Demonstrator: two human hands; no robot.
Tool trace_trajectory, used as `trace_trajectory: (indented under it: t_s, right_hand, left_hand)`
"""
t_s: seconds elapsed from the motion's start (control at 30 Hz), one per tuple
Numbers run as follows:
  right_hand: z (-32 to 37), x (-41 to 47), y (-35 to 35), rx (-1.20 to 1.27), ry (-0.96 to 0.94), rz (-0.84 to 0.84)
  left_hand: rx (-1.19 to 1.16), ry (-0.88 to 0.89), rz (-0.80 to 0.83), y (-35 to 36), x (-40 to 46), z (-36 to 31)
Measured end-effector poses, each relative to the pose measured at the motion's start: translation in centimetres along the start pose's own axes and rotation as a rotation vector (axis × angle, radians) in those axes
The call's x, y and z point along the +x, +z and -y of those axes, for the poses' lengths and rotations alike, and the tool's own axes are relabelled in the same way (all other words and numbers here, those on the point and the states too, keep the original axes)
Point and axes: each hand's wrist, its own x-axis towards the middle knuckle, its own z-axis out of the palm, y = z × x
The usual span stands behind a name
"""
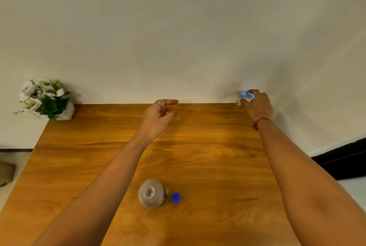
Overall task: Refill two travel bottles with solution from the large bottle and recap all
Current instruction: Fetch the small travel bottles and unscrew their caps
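Wooden table (198, 156) against a plain pale wall, flower pot (66, 112) far left, uncapped large bottle (152, 193) near centre beside its blue cap (175, 197), left hand (158, 116) loosely curled and empty, right hand (257, 105) gripped blurred blue-capped travel bottles (244, 95) far right.

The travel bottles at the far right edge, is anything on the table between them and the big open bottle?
Nothing visible blocks that path. Bare wooden table lies between the travel bottles, under the right hand, and the large bottle. Its blue cap sits just right of it.
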Motion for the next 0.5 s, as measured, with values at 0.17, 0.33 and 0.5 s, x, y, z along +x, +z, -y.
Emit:
trace_trajectory:
  t_s: [0.17,0.33,0.5]
  right_hand:
    - [-0.1,2.3,0.8,-0.163,-0.007,0.040]
    - [0.7,3.1,1.4,-0.253,-0.004,0.027]
    - [1.8,2.6,1.8,-0.183,-0.035,0.052]
  left_hand:
    - [0.011,-0.015,0.029,0.1,0.5,0.1]
    - [0.004,-0.031,0.036,0.0,0.5,0.6]
    - [0.051,-0.027,0.024,0.0,-0.1,0.9]
